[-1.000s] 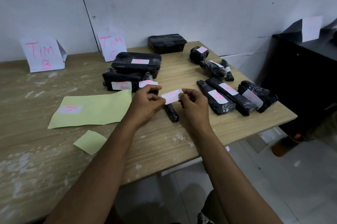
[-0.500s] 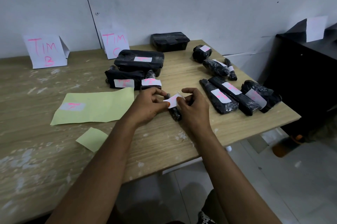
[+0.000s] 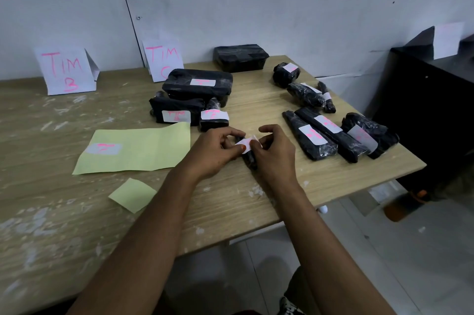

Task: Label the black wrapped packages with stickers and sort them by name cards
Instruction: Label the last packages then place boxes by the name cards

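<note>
Sticker (image 3: 246, 143) pinched in the fingers of our left hand (image 3: 215, 154) and right hand (image 3: 275, 154), we press it onto a slim black package (image 3: 250, 159) on the tabletop (image 3: 230, 201).

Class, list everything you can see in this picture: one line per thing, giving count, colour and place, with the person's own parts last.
Table: one, light wood, scuffed, against the wall.
Name cards: two, white with pink letters, standing at the back left.
Wrapped packages: about twelve, black; three by the right card, one unlabelled at the back, seven on the right, one small under the hands.
Backing sheet: one, pale green, one sticker left on it.
Paper scrap: one, pale green, near the front edge.
Sticker: one, white with pink, pinched between both hands.
Cabinet: one, black, far right.
Left hand, right hand: each with a grip on the sticker.
</note>
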